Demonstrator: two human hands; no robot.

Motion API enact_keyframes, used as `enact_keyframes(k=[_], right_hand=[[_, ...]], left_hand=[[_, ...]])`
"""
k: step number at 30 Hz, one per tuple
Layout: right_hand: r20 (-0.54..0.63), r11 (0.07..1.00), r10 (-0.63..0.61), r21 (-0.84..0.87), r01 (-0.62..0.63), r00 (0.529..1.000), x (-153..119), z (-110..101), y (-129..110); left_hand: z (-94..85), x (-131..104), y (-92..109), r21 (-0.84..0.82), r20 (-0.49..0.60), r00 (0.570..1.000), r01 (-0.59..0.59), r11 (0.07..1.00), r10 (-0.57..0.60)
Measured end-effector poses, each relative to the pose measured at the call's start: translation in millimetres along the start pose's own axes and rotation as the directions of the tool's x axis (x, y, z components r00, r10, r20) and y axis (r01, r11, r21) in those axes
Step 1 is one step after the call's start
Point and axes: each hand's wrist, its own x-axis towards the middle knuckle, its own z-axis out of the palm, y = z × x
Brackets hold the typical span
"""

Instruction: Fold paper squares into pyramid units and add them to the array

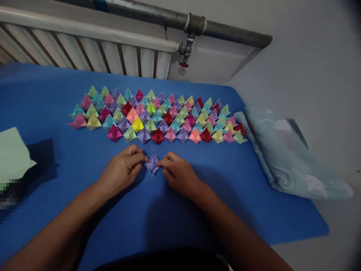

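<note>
A small folded purple paper (pixel 152 165) is held between my two hands, just above the blue table. My left hand (pixel 122 167) pinches its left side with thumb and forefinger. On the other side, the fingers of my right hand (pixel 178 171) are closed on its right edge. Rows of folded paper boats (pixel 158 135) in many colours stand just beyond my hands, with peaked middles pointing up.
The blue table (pixel 93 158) reaches back to a white radiator (pixel 93 41) with a metal pipe (pixel 225 28) above. A folded light-blue cloth (pixel 287 158) lies at the right. Pale green paper (pixel 14 152) is at the left edge, partly blurred out.
</note>
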Motion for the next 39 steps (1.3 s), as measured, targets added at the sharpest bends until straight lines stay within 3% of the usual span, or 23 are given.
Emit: enact_keyframes(k=[7, 14, 18, 22, 25, 28, 33, 39], right_hand=[[0.193, 0.974, 0.007, -0.224, 0.037, 0.981, 4, -8, -6], [0.237, 0.921, 0.005, -0.381, 0.088, 0.972, 2, -7, -13], [0.198, 0.916, 0.005, -0.393, 0.074, 0.98, -1, -4, -12], [0.097, 0.974, 0.007, -0.228, 0.015, 0.995, 0, -1, -4], [-0.071, 1.0, 0.01, -0.026, -0.012, 0.997, 3, 4, 1], [-0.2, 0.998, 0.043, 0.061, -0.031, 0.979, 7, 9, 2], [-0.178, 0.992, 0.128, 0.035, -0.124, 0.976, 14, 11, -5], [-0.119, 0.966, 0.198, -0.143, -0.215, 0.973, 20, 11, -11]], left_hand=[[7.4, -5, -7, 0.174, 0.168, 0.981, -0.126, 0.977, 0.096], [3.0, -7, -3, 0.299, 0.245, 0.965, -0.164, 0.94, 0.091], [1.9, -6, -5, 0.269, 0.254, 0.962, -0.167, 0.949, 0.097], [0.0, -1, -7, 0.09, 0.209, 0.974, -0.112, 0.99, 0.091], [0.0, 3, -5, 0.01, 0.1, 0.995, 0.026, 1.0, -0.027], [3.8, 6, -1, -0.015, -0.001, 0.99, 0.143, 0.99, -0.143], [13.7, 10, -2, 0.03, -0.006, 0.991, 0.134, 0.99, -0.134], [17.0, 13, -5, 0.063, 0.046, 0.994, 0.091, 0.994, -0.094]])
